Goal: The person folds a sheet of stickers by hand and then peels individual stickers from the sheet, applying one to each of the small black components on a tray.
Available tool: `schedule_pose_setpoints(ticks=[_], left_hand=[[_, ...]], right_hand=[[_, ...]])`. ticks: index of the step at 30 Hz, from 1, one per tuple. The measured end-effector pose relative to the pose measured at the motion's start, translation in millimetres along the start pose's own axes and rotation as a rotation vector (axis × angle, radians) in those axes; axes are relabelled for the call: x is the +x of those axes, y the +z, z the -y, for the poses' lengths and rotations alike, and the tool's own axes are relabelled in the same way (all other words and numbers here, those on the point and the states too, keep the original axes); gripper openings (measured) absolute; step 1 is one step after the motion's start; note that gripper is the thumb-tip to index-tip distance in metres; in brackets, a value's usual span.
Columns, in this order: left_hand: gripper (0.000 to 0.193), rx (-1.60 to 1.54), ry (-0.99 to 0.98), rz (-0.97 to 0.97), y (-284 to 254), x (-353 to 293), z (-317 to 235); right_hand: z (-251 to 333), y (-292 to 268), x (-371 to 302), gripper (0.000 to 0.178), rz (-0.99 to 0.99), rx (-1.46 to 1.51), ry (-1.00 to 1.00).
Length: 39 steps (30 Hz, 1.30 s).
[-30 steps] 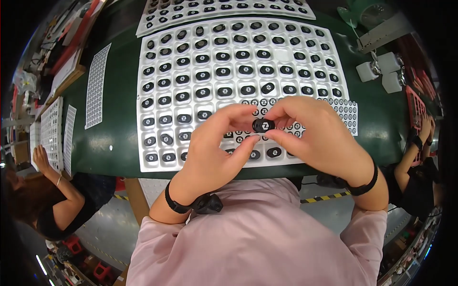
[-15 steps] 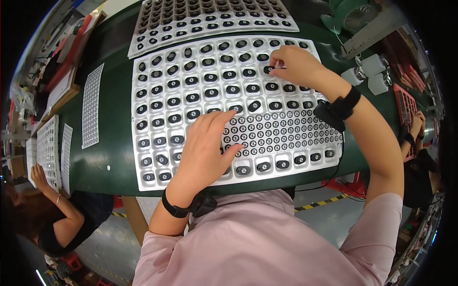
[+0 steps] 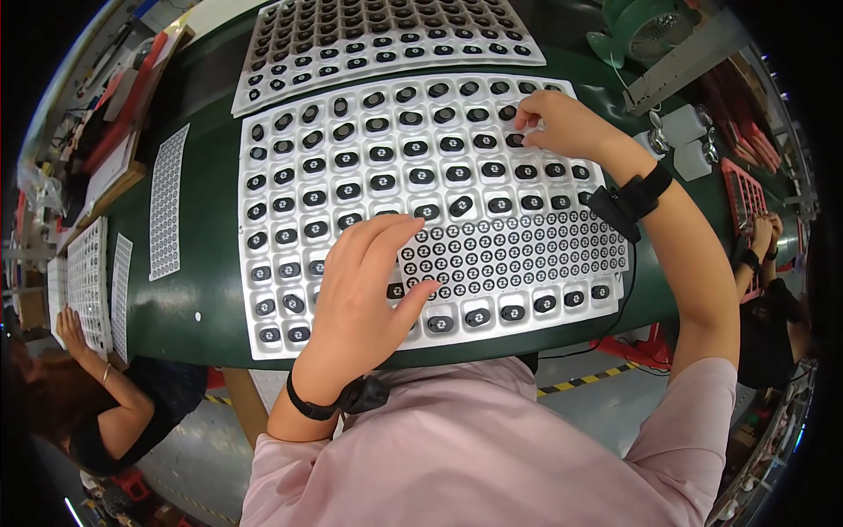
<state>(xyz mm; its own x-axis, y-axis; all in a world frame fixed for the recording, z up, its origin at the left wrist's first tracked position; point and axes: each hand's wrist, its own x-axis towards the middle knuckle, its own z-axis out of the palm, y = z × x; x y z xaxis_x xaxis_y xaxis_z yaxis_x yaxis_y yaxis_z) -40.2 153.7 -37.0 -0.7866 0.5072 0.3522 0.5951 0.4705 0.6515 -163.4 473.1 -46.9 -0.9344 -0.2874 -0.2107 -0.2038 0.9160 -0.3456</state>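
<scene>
A white moulded tray point(image 3: 249, 303) lies before me with rows of small black oval pieces in its pockets. Many of these pieces carry a round white symbol; those in the far rows look plain. Across the tray's near right part lies a sheet of round black-and-white stickers point(image 3: 518, 255). My left hand point(image 3: 360, 277) is at the sheet's left end, fingers stretched and thumb apart. At the tray's far right, my right hand point(image 3: 558, 127) has index finger and thumb curled closely over a black oval piece point(image 3: 515, 140). Whatever those fingertips pinch is too small to make out.
Beyond stands a second filled tray point(image 3: 395, 61). More sticker sheets point(image 3: 169, 202) lie on the green table at left. A green fan point(image 3: 645, 31), metal bracket point(image 3: 689, 57) and white blocks point(image 3: 694, 158) stand at right. Co-workers' hands point(image 3: 75, 329) work at both sides.
My right hand has moved right by one piece along the row. My left hand keeps its place by the sheet. The whole view has shifted slightly.
</scene>
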Motion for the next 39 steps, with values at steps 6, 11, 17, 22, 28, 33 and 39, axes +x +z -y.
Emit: schedule_pose_setpoints(ticks=[6,11,17,22,28,33,39], left_hand=[[0.046,-0.048,0.044,-0.056,-3.9,7.8,-6.7],[0.043,-0.016,0.034,-0.139,1.4,9.1,4.9],[0.040,-0.172,-0.074,-0.110,7.1,7.7,1.4],[0.035,-0.126,-0.191,-0.006,1.4,-5.5,7.7],[0.029,-0.115,-0.043,0.067,10.4,-17.7,10.7],[0.026,-0.072,0.079,0.108,18.0,-17.8,11.1],[0.025,-0.091,0.073,0.140,20.1,-19.0,13.4]], right_hand=[[5.7,4.4,-5.2,0.015,-0.016,-0.079,-0.038],[45.1,-2.7,-27.5,0.017,-0.190,-0.045,-0.248],[132.1,9.9,-69.2,0.018,-0.216,0.086,-0.548],[134.3,24.5,-65.0,0.018,-0.212,0.205,-0.545],[126.8,38.4,-40.7,0.009,-0.044,0.255,-0.329],[130.1,44.7,-31.9,0.006,0.056,0.265,-0.258],[128.3,53.6,-31.7,0.007,0.031,0.228,-0.281]])
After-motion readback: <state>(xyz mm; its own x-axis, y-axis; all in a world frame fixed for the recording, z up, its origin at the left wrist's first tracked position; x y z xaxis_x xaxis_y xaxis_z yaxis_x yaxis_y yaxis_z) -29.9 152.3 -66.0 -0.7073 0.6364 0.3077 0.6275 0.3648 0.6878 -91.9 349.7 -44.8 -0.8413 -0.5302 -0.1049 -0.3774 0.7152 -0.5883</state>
